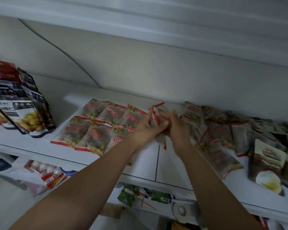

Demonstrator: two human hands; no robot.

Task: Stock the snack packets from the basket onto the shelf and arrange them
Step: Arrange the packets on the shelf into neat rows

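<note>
We are reading 桂圆干 in red characters on the fronts of the clear snack packets (73,130) lying in rows on the shelf (40,140). We are making out large dark characters ending in 仁 on the white label of the black bags (22,117) at the left. Print on the brown pouches (269,156) at the right is proving too blurred for us to read.

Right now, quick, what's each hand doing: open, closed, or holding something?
Left hand: holding a snack packet, fingers along its left edge.
Right hand: gripping the same packet.
</note>
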